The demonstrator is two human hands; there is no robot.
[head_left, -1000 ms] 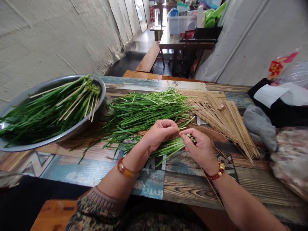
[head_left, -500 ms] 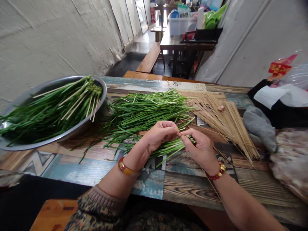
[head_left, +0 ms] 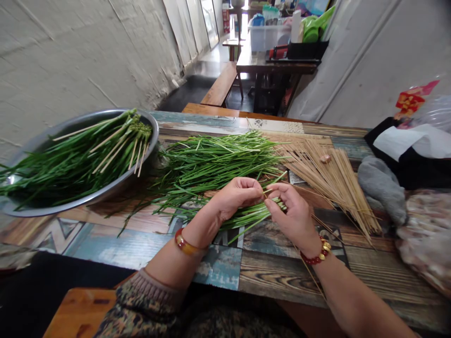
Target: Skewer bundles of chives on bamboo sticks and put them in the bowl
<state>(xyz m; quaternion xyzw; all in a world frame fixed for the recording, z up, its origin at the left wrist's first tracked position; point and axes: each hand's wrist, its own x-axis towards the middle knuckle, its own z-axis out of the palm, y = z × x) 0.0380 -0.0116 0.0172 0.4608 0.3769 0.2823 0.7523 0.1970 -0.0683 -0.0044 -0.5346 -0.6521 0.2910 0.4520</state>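
My left hand [head_left: 237, 199] is closed in a pinch on the pale end of a garlic chive. Its fingertips meet those of my right hand [head_left: 291, 211], which is closed around a thin bamboo skewer [head_left: 312, 272]; the skewer's lower part sticks out below the palm, toward the table's front edge. Where the fingertips meet, the details are too small to make out. Under both hands lie pale chive stalks [head_left: 250, 216]. Just beyond them spreads a loose heap of green garlic chives [head_left: 218, 159].
A metal basin [head_left: 154, 141] at left holds skewered chives [head_left: 88, 159]. Many loose bamboo skewers [head_left: 338, 188] lie right of the heap, beside a grey cloth [head_left: 380, 188] and a plastic bag [head_left: 426, 234]. A bench [head_left: 221, 84] and another table [head_left: 275, 68] stand beyond.
My right fingers have shifted slightly at the pinch, and a little more of the pale stalk shows between the hands. The view has moved slightly; the heap and basin stay put.
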